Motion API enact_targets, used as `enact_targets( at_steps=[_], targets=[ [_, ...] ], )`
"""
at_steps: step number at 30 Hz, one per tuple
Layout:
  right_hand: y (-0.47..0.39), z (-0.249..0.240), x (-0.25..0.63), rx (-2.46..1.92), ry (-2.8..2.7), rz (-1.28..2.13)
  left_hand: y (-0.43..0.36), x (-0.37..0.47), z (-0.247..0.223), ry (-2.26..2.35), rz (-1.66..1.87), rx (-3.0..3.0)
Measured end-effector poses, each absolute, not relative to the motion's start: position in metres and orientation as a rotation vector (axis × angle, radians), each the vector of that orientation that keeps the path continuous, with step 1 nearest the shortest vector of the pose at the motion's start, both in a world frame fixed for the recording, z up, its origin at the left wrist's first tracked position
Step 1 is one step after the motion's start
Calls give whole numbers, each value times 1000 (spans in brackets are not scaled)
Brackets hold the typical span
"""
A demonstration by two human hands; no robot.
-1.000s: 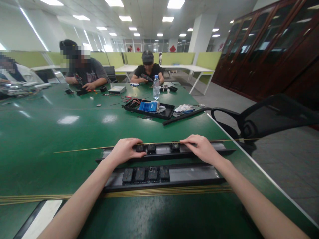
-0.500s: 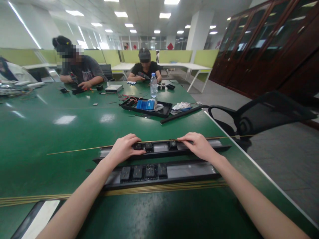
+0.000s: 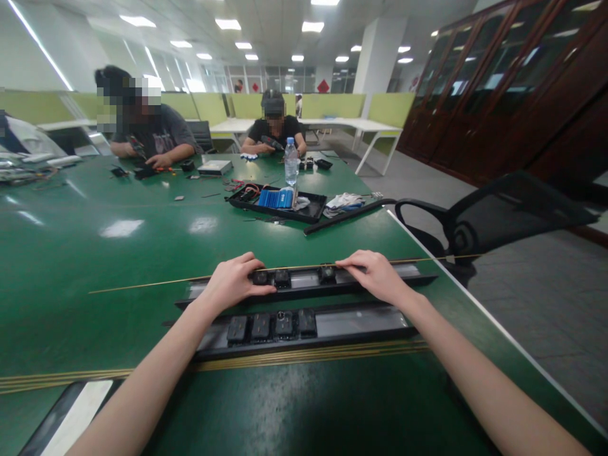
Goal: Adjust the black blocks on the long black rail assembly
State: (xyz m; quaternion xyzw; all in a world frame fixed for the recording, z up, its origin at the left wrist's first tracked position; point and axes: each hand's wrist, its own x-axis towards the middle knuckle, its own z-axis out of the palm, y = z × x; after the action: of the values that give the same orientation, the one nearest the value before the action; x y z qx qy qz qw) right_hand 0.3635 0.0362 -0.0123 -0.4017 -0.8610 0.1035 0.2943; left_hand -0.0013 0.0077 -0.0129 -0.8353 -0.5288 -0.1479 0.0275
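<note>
A thin brass-coloured rod (image 3: 142, 287) runs lengthwise along a long black channel (image 3: 308, 293), which holds several black square blocks (image 3: 282, 278). My left hand (image 3: 234, 278) is closed about the channel's left part, fingers at the rod on the far side and thumb on the near side beside the leftmost block. Further right, my right hand (image 3: 373, 272) pinches the rod between thumb and forefinger, just past a single block (image 3: 327, 272). Nearer to me lies a second black channel (image 3: 361, 322) with several square blocks (image 3: 261, 326) grouped at its left; neither hand touches it.
Several brass-coloured rods (image 3: 304, 356) lie along the near side. A black tray (image 3: 311, 209) with a blue part, a water bottle (image 3: 291, 161) and gloves (image 3: 346, 202) stand farther back. Two people work across the green table (image 3: 166, 247). An office chair (image 3: 494, 215) is at the right edge.
The view has shifted very slightly. Both hands keep the same hold, and the rod, blocks and channels look unmoved.
</note>
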Motion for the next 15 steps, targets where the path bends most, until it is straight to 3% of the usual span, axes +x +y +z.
enact_targets(
  at_steps=[15],
  targets=[
    [36, -12, 363, -1082, -2279, 298, -4, 2, -4, -1662, -395, -2565]
  ],
)
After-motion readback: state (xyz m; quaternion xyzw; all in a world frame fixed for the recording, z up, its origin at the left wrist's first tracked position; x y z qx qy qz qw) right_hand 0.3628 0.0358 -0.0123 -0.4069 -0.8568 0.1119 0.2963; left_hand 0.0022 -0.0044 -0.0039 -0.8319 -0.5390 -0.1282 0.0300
